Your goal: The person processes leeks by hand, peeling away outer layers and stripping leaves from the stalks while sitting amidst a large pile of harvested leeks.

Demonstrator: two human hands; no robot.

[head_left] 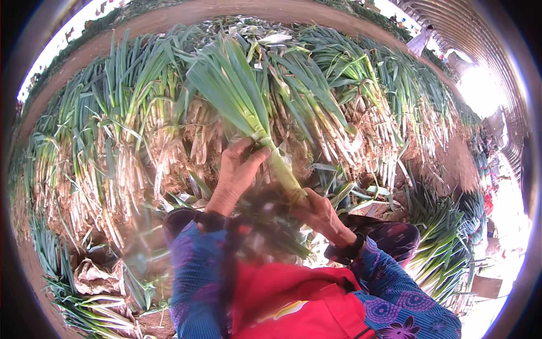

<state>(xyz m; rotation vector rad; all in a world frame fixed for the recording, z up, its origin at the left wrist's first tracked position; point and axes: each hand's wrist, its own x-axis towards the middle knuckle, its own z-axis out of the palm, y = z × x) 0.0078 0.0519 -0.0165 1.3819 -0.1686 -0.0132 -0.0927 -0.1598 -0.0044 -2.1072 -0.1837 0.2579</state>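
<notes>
A single green onion stalk (275, 164), with a fan of broad green leaves (226, 79) at its top, is held upright and tilted in both hands. My left hand (240, 169) grips it just below the leaf fork, thumb and fingers round the stem. My right hand (319, 217) holds its lower, pale end, partly blurred. Rows of bundled onions (158, 141) with white stems and dirt-covered roots lie stacked just beyond my hands.
Piles of onions (440, 243) lie at the right and lower left. A crumpled brown sack (99, 276) sits at the lower left. A dirt path (271, 11) runs behind the rows. A distant person (419, 40) and a corrugated arched roof (485, 34) show at the upper right.
</notes>
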